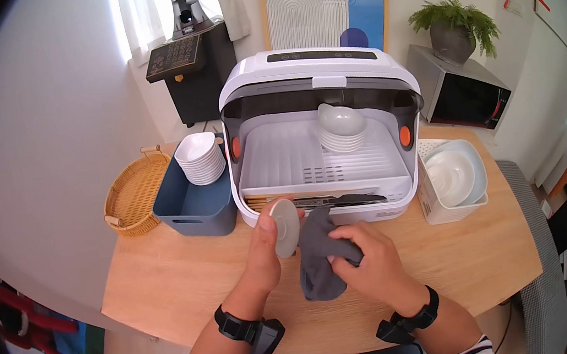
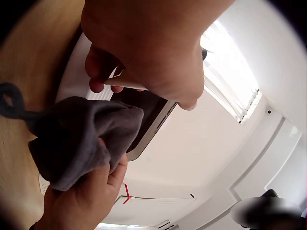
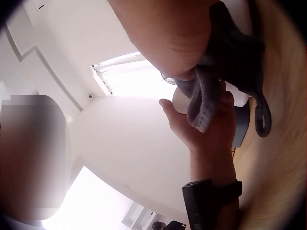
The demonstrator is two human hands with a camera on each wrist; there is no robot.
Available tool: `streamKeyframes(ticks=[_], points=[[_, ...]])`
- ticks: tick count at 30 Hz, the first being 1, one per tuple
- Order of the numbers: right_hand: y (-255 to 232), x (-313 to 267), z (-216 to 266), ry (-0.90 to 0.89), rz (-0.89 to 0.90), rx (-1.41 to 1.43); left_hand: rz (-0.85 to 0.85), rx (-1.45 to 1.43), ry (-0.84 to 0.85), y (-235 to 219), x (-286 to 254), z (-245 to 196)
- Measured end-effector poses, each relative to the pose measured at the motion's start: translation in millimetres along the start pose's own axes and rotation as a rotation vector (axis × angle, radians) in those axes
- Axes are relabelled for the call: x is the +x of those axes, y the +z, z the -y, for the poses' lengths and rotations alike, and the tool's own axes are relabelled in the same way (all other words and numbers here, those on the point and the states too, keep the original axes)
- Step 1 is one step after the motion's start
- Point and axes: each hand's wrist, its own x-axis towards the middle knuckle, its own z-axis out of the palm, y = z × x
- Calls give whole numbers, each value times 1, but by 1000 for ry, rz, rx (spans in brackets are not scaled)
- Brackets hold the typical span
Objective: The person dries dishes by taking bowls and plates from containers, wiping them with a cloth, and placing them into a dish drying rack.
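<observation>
My left hand [image 1: 262,255] grips a small round white dish [image 1: 287,228] by its edge, tipped almost upright with a flat face showing. In my right hand [image 1: 373,260] a dark grey cloth [image 1: 318,258] is pinched between thumb and fingers, and it hangs down right beside the dish. The cloth's loop shows in both wrist views. Just beyond both hands stands a white dish dryer [image 1: 231,80] with its front open. Inside, a stack of white bowls [image 1: 343,126] sits on the ribbed rack. Chopsticks and a dark-bladed knife [image 1: 354,199] lie along its front.
Left of the dryer, a blue bin [image 1: 197,224] holds stacked white square bowls [image 1: 199,156], beside a wicker tray [image 1: 134,196]. To the right, a white perforated basket [image 1: 438,210] holds white bowls [image 1: 451,176]. A microwave [image 1: 467,99] with a potted plant [image 1: 453,40] stands behind.
</observation>
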Motion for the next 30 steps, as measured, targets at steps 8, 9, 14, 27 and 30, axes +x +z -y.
streamKeyframes(ticks=[8,9,14,27,30], points=[[8,-6,-1,-344,-139,-32,362,-224,-172,25,-10,15],[8,-6,-1,-342,-134,-33,388,-257,-253,27,-13,13],[2,3,-1,-207,-275,-120,389,-273,-302,35,-14,9],[3,-1,-8,74,85,-178,-163,-159,-98,12,-4,-21],[6,-3,-9,50,109,-135,-92,-123,-202,8,-3,-14]])
